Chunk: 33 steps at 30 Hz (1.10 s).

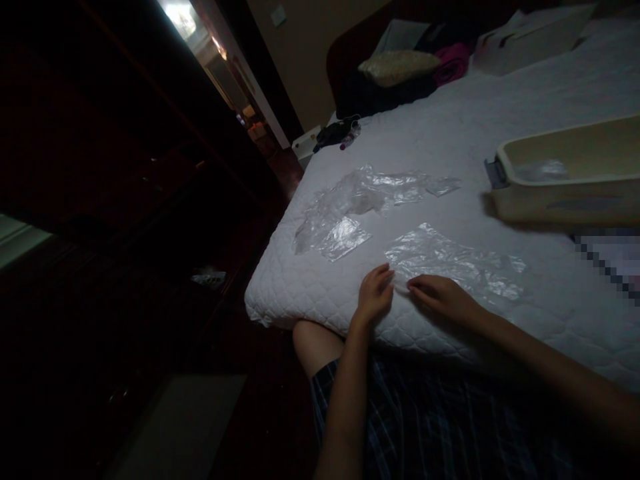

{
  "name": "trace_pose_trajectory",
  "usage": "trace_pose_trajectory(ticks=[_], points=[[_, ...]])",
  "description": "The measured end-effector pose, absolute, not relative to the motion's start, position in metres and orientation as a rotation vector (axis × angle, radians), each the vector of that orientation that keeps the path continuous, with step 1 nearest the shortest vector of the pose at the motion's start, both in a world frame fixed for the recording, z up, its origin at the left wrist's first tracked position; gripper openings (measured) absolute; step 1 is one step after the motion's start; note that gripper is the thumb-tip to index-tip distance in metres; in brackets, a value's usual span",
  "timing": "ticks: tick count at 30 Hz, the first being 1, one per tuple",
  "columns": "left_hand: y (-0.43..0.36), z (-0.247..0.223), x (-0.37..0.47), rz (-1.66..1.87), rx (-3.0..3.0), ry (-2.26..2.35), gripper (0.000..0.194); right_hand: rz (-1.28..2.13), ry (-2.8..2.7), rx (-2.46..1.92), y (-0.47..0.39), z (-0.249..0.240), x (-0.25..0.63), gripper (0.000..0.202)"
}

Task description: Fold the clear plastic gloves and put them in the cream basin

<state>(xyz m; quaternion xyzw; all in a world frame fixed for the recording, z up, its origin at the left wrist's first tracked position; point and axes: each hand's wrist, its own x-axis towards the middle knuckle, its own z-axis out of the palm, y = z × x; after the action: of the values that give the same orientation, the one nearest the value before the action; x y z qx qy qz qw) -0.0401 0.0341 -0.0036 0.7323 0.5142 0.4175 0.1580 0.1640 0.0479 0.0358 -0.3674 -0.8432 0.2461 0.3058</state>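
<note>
A clear, crinkled plastic bag (440, 252) lies flat on the white quilted bed near its front edge. At the bag's near left corner, my left hand (376, 295) has its fingers closed on the thin plastic. My right hand (441, 296) pinches the same edge a short way to the right, thumb and forefinger together. Between the two hands a small strip of film shows faintly. Farther back and to the left, more clear plastic bags (345, 235) are spread in an overlapping heap.
A cream plastic bin (560, 203) with a grey handle stands on the bed (565, 327) at right, clear plastic inside. Toward the headboard are a pale cushion (397, 67), a rolled magenta cloth (453, 63) and a white box (530, 43). Dark floor lies left of the bed.
</note>
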Motion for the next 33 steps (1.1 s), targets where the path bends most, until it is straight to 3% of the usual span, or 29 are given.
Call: trace_pose_trajectory(ticks=[6,21,30,33], points=[[0.033,0.007,-0.035,1.136,2.019,1.540,0.015,0.896,-2.044,-1.044,0.052,0.042,0.163,0.031],[0.039,0.013,-0.017,1.156,1.913,1.770,0.003,0.883,-1.864,-1.183,0.078,0.035,0.163,0.031],[0.040,0.002,-0.011,1.145,2.167,1.930,0.025,0.692,-1.960,-1.229,0.081,0.031,0.163,0.037],[0.035,0.000,-0.008,1.166,2.313,1.956,0.023,0.628,-1.961,-1.251,0.080,0.030,0.162,0.041]])
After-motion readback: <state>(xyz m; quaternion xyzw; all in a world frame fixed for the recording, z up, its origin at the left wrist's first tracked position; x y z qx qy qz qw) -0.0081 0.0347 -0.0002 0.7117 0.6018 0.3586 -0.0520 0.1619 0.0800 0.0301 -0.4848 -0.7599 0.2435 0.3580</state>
